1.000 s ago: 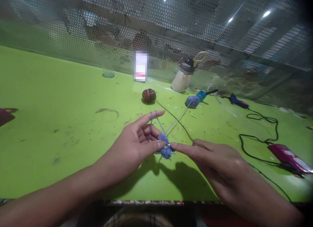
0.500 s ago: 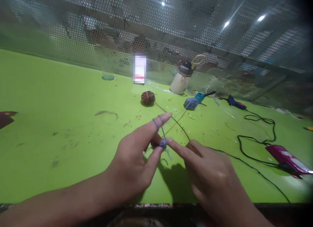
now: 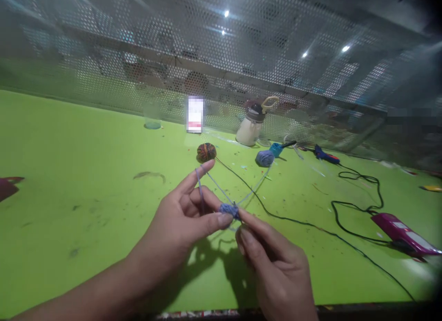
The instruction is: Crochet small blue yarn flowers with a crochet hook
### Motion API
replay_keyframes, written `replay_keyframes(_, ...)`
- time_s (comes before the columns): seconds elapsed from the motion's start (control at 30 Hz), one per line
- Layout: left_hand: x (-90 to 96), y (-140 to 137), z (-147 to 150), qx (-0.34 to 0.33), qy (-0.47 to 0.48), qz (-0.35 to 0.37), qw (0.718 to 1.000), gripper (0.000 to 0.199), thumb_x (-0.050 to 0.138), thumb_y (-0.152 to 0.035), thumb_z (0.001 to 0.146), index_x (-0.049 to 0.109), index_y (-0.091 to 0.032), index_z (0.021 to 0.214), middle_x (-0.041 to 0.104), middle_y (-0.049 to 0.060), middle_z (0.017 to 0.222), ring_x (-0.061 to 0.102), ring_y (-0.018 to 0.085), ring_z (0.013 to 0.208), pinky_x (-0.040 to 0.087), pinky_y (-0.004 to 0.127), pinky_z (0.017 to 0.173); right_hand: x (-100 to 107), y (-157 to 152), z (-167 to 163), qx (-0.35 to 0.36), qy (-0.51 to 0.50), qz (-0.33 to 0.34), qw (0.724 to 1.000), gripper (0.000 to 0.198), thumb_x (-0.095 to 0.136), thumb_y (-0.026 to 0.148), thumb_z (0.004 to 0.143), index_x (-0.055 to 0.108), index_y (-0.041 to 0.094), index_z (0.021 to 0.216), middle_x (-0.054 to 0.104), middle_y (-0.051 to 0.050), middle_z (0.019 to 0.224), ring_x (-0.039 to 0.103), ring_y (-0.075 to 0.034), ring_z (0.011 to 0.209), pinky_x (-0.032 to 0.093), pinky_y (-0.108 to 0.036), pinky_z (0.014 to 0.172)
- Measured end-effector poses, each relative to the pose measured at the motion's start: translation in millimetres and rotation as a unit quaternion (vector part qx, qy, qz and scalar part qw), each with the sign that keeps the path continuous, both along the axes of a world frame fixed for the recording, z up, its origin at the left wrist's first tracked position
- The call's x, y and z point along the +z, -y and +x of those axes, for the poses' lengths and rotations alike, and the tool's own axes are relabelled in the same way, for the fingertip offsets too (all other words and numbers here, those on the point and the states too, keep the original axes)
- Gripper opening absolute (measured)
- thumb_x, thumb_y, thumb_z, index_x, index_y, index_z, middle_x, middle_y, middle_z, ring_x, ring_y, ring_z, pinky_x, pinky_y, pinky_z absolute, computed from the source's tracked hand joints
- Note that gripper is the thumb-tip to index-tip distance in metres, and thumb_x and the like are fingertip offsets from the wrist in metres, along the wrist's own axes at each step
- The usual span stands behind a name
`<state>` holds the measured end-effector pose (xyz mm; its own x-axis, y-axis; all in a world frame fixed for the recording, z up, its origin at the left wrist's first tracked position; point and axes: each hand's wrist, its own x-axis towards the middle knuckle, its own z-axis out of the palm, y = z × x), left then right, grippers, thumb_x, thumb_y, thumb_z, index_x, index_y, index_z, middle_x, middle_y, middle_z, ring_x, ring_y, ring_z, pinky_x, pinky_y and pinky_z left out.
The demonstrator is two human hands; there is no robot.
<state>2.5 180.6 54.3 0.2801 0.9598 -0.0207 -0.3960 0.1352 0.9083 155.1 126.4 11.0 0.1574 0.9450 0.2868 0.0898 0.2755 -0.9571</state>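
One bare forearm (image 3: 93,284) slants in from the lower left of my head view, and its left hand (image 3: 186,224) pinches a small blue-violet yarn piece (image 3: 227,209) between thumb and fingers, near the middle of the view and raised over the green surface (image 3: 86,183). I see the index finger stretched up and outward, with a blue strand (image 3: 219,188) looped over it and pulled straight to the piece. The right hand (image 3: 279,270) rises from below, fingers curled narrow, index fingertip against the piece's right edge; I cannot tell what it grips. The piece looks thick, soft and bumpy. Another stretch of yarn runs from it to a rounded, wound blue ball (image 3: 264,158). Left of that sits a multicoloured ball (image 3: 206,152), with a dark cord (image 3: 293,219) running rightward across the smooth, stained surface. Behind, I see a pale tapered bottle (image 3: 247,131) and perforated mesh (image 3: 221,58). A glossy magenta device (image 3: 402,233) lies at far right.
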Motion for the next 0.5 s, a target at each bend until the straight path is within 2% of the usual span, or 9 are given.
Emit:
replay_keyframes(0.03,2.5,-1,-1,-0.014,0.018,-0.013,1.000,0.099,0.083,-0.009,0.065,0.032,-0.021,0.149,0.063,-0.007,0.069,0.063,0.011,0.067,0.053,0.025,0.071,2,0,6,-0.002,0.073,0.053,0.996,0.035,0.058,0.015,0.090,0.073,0.034,0.115,0.064,-0.002,0.074,0.059,-0.015,0.065,0.048,-0.028,0.057)
replay_keyframes(0.1,6.0,0,-3,-0.025,0.032,-0.024,0.999,0.098,0.082,-0.006,0.066,0.031,-0.020,0.149,0.064,-0.007,0.070,0.064,0.011,0.067,0.053,0.024,0.071,7,0,19,0.002,0.225,0.150,0.963,0.046,0.052,0.007,0.089,0.067,0.031,0.125,0.062,-0.003,0.074,0.059,-0.017,0.067,0.047,-0.029,0.060)
replay_keyframes(0.2,8.4,2,-4,-0.020,0.029,-0.028,0.999,0.094,0.080,-0.006,0.069,0.032,-0.019,0.148,0.065,-0.007,0.071,0.064,0.011,0.069,0.054,0.025,0.072,13,-1,36,0.008,0.429,0.248,0.869,0.052,0.046,0.007,0.088,0.058,0.021,0.137,0.052,-0.003,0.068,0.051,-0.017,0.059,0.038,-0.029,0.050)
replay_keyframes(0.27,8.3,2,-5,-0.019,0.026,-0.036,0.999,0.090,0.080,-0.007,0.069,0.035,-0.019,0.146,0.065,-0.007,0.074,0.063,0.010,0.069,0.053,0.023,0.071,16,-2,44,-0.006,0.530,0.272,0.803,0.052,0.047,0.007,0.089,0.054,0.019,0.140,0.047,-0.002,0.066,0.045,-0.016,0.055,0.033,-0.028,0.049)
replay_keyframes(0.33,6.7,0,-6,-0.028,0.024,-0.043,0.998,0.088,0.080,-0.008,0.069,0.037,-0.018,0.145,0.064,-0.006,0.077,0.063,0.009,0.070,0.052,0.022,0.070,20,-3,47,-0.014,0.589,0.275,0.760,0.052,0.048,0.007,0.091,0.052,0.019,0.141,0.045,-0.001,0.066,0.043,-0.016,0.055,0.030,-0.028,0.050)
replay_keyframes(0.4,4.0,-4,-7,-0.043,0.025,-0.047,0.998,0.086,0.080,-0.008,0.070,0.038,-0.019,0.144,0.065,-0.005,0.080,0.063,0.010,0.072,0.052,0.023,0.071,23,-3,48,-0.002,0.604,0.272,0.749,0.051,0.049,0.008,0.091,0.051,0.018,0.142,0.044,-0.001,0.065,0.043,-0.016,0.056,0.030,-0.028,0.050)
replay_keyframes(0.5,-0.1,-8,-8,-0.060,0.033,-0.056,0.996,0.079,0.079,-0.010,0.072,0.043,-0.020,0.141,0.064,-0.004,0.083,0.062,0.010,0.073,0.051,0.024,0.073,27,-2,48,0.028,0.568,0.260,0.780,0.051,0.046,0.005,0.090,0.053,0.016,0.139,0.043,-0.001,0.065,0.042,-0.016,0.055,0.029,-0.028,0.049)
